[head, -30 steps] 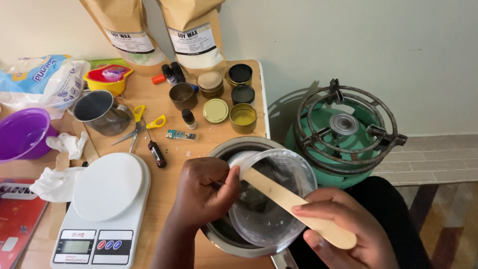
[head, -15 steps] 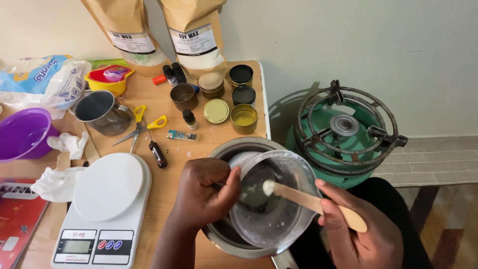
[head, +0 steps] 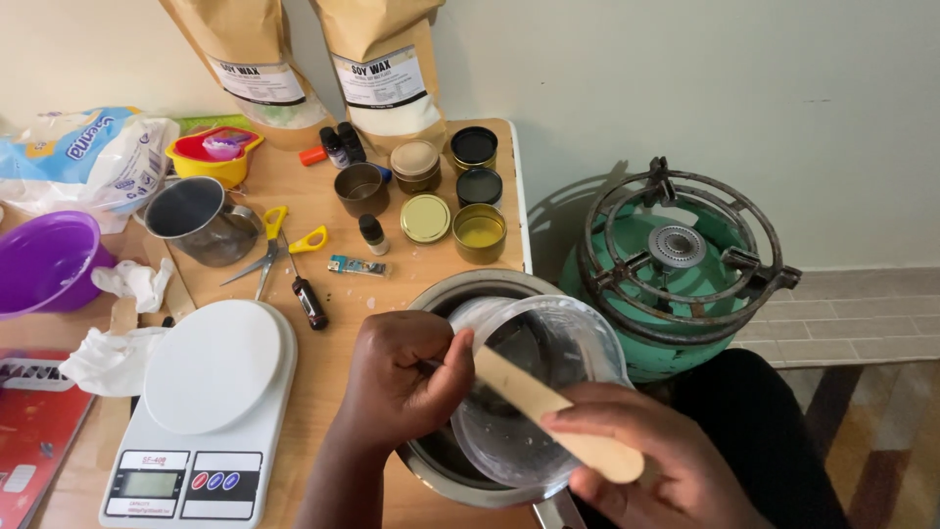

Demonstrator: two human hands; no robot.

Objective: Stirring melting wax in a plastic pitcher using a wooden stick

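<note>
My left hand (head: 401, 377) grips the near-left rim of a clear glass jug (head: 548, 353) that sits tilted inside a steel pot (head: 441, 294) at the table's front right edge. My right hand (head: 651, 460) holds a flat wooden stick (head: 534, 397) whose far end reaches into the jug near my left thumb. The jug's inside looks wet and mostly see-through; the pot's bottom is largely hidden beneath it.
A white kitchen scale (head: 201, 402) stands left of the pot. Scissors (head: 269, 245), a screwdriver (head: 308, 299), a steel cup (head: 196, 220), small tins (head: 480, 232), little bottles, two brown paper bags (head: 387, 69) and a purple bowl (head: 39, 260) crowd the table. A green gas burner (head: 676, 264) stands at right.
My right hand has swung the wooden stick inside the jug, its tip moving left toward my left thumb and back. The left hand stays on the jug's rim.
</note>
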